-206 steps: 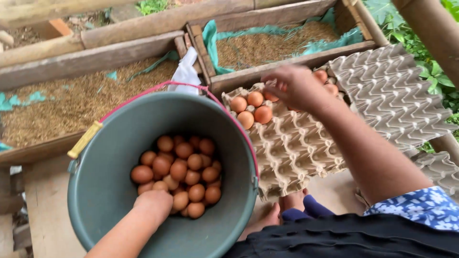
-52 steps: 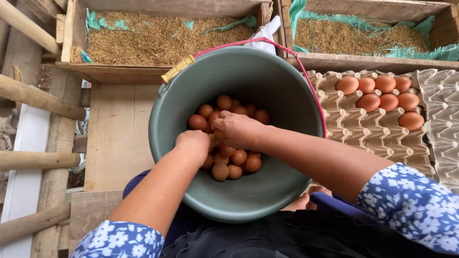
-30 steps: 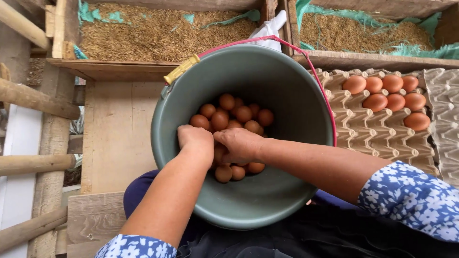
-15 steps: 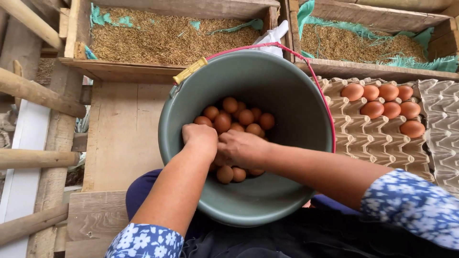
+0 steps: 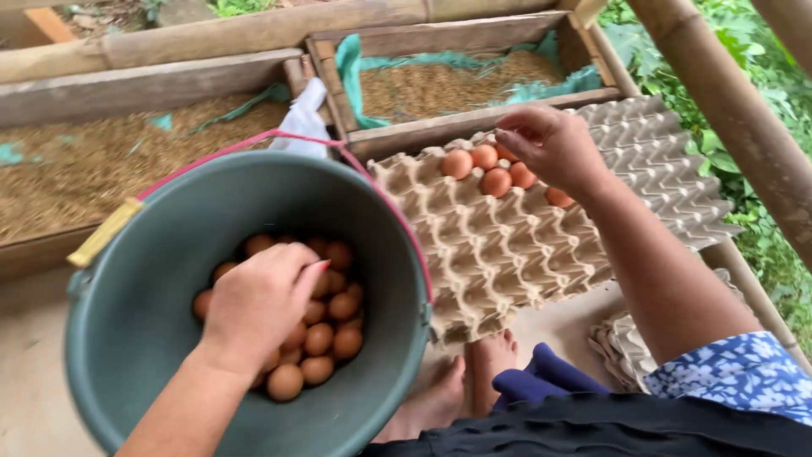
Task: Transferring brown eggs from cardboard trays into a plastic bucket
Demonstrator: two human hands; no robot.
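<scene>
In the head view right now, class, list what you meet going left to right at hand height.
Yellow bucket handle grip → left hand over the eggs in the green bucket → cardboard egg tray → right hand → bamboo post.

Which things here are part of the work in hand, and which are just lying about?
In use:
left hand down in the bucket
loose eggs in the bucket
right hand over the egg tray
tray eggs

Lying about:
husk-filled wooden boxes
white cloth
spare trays by the feet
bamboo post
</scene>
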